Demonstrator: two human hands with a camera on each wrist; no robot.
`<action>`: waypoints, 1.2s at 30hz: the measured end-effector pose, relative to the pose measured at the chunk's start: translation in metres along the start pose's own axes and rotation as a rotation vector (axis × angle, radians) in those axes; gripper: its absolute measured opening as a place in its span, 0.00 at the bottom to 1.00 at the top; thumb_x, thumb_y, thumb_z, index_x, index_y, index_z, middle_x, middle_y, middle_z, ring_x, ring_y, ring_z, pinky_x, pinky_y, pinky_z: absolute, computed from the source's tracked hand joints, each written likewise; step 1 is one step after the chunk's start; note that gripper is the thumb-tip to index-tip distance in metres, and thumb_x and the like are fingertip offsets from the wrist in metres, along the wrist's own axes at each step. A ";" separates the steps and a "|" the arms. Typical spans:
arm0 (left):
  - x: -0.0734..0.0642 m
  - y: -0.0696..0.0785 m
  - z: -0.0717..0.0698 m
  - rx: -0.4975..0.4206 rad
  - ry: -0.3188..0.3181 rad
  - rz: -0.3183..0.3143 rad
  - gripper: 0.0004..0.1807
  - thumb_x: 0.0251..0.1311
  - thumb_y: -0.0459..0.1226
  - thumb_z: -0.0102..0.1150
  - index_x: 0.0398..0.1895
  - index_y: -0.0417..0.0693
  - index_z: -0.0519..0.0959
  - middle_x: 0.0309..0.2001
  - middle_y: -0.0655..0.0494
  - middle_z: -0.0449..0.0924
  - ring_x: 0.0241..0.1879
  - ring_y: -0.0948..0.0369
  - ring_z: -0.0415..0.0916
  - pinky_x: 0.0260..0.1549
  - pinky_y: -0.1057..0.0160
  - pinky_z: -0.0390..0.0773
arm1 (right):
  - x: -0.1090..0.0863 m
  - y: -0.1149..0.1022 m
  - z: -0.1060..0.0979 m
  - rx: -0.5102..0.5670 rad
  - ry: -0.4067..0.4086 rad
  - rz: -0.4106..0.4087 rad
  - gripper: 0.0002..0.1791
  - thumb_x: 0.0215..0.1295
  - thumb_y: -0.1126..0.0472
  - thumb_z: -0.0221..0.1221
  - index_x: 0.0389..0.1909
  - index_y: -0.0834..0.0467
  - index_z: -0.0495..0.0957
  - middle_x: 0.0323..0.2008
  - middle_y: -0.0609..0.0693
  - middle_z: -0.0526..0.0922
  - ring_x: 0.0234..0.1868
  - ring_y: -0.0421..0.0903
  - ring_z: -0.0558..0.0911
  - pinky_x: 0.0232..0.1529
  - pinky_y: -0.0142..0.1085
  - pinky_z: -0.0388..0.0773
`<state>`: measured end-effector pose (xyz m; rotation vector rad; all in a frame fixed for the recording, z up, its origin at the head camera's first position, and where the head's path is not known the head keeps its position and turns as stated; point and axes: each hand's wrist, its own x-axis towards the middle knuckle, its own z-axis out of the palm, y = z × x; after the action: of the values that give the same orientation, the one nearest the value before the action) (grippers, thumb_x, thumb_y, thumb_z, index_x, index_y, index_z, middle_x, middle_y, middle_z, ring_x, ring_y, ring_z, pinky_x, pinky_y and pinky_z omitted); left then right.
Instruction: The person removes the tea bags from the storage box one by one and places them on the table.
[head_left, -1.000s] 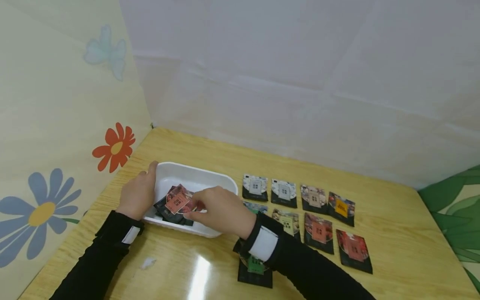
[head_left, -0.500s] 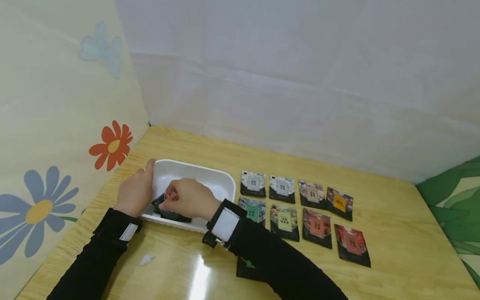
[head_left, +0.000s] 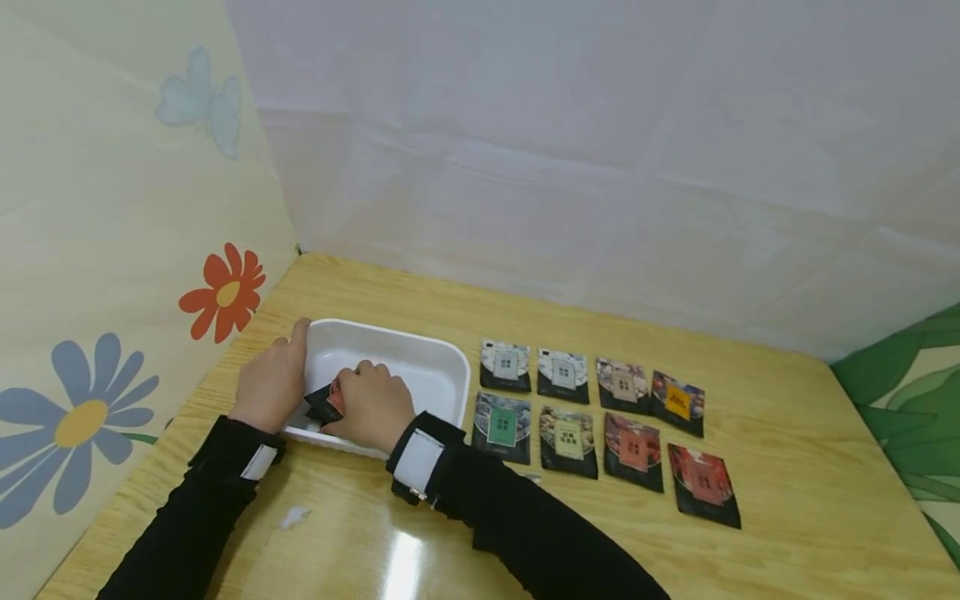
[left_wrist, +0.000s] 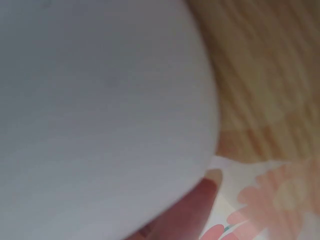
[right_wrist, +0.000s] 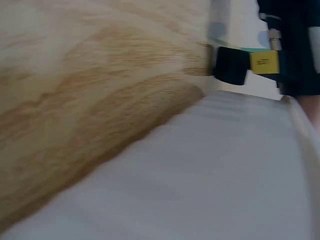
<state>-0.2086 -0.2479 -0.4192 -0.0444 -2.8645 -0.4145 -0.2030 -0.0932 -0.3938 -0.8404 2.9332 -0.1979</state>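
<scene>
A white plastic tray [head_left: 420,367] stands on the left part of the table. My left hand [head_left: 270,385] grips its left rim; in the left wrist view a fingertip [left_wrist: 192,202] shows under the tray's pale wall [left_wrist: 100,110]. Inside the tray, my right hand [head_left: 372,407] curls round a few dark food sachets [head_left: 324,403] with red print, near the left end. The palm hides most of them, so how many it holds is unclear. The right wrist view shows only the tray's outer side [right_wrist: 210,155] and the table, no fingers.
Right of the tray, several sachets lie flat in two rows, among them a green one [head_left: 502,427], a yellow one [head_left: 678,403] and a red one [head_left: 704,485]. A paper scrap [head_left: 294,517] lies in front. Wall sheets [head_left: 570,167] border the table [head_left: 810,467].
My right hand has moved left and deeper into the tray, closing over the sachets that were spread there. The left hand stays on the rim.
</scene>
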 end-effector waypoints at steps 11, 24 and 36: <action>0.002 0.000 0.003 0.006 -0.027 -0.006 0.27 0.62 0.27 0.50 0.63 0.33 0.58 0.30 0.34 0.74 0.23 0.47 0.75 0.18 0.50 0.73 | -0.005 0.009 0.003 0.098 0.049 -0.056 0.11 0.58 0.47 0.62 0.30 0.49 0.74 0.23 0.40 0.73 0.24 0.36 0.73 0.20 0.30 0.65; 0.000 -0.003 0.000 -0.016 -0.025 -0.015 0.26 0.63 0.27 0.48 0.65 0.31 0.57 0.33 0.31 0.75 0.26 0.44 0.76 0.20 0.48 0.74 | -0.036 0.032 -0.022 0.030 0.183 -0.206 0.15 0.65 0.62 0.56 0.53 0.51 0.77 0.34 0.43 0.84 0.30 0.36 0.80 0.22 0.26 0.68; 0.000 -0.002 0.001 -0.014 -0.035 -0.009 0.28 0.62 0.27 0.50 0.65 0.31 0.56 0.31 0.32 0.74 0.23 0.47 0.74 0.18 0.49 0.73 | -0.102 0.045 -0.046 0.073 0.351 -0.322 0.13 0.71 0.61 0.49 0.50 0.48 0.79 0.41 0.38 0.84 0.37 0.32 0.82 0.26 0.19 0.67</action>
<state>-0.2087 -0.2496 -0.4210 -0.0420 -2.8978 -0.4392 -0.1456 0.0039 -0.3503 -1.3916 3.0521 -0.5200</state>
